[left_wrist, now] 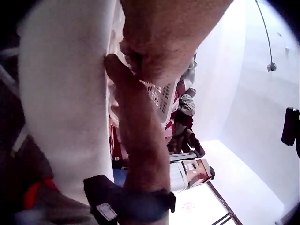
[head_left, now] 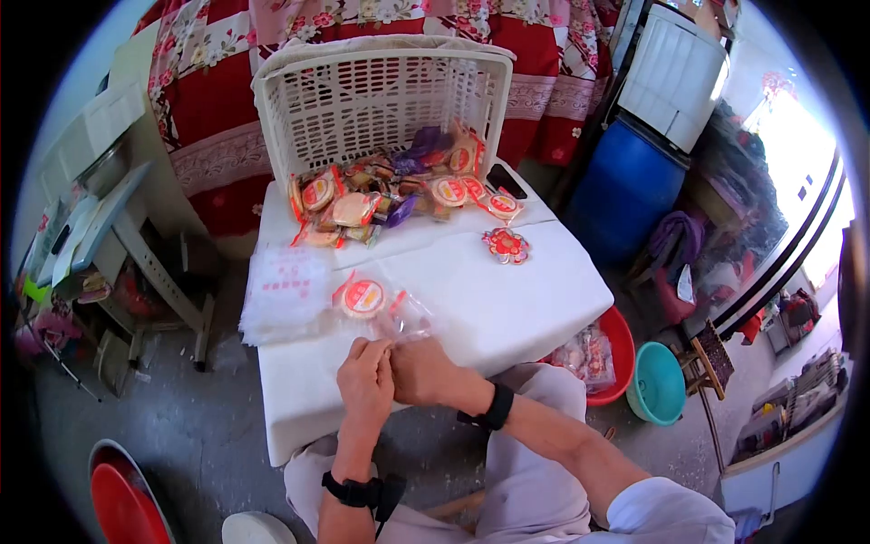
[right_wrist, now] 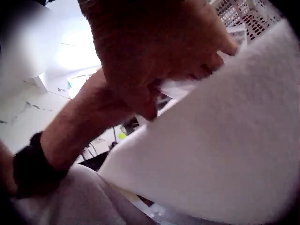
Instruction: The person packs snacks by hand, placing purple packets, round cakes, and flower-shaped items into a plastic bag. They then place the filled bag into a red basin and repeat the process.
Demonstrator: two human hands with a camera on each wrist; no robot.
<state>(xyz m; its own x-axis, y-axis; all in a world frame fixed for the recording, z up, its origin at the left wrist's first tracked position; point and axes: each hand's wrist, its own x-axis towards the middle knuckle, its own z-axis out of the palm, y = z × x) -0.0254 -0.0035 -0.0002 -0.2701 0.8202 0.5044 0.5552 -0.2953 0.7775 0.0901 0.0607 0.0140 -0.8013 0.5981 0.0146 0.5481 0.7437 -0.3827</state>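
Observation:
Both hands are close together at the near edge of the white-covered table. The left hand and the right hand pinch the near end of a clear plastic bag, whose loose film spreads onto the cloth in front of them. Just beyond, a round wrapped snack with a red and yellow label lies on the table. In the right wrist view, the right hand has its curled fingers by the table edge; the fingertips of the left hand are mostly hidden in the left wrist view.
A stack of printed clear bags lies at the left. At the back a white basket lies tipped, packaged snacks spilling from it. Round red labels and a phone are at the right. Red and teal basins stand below.

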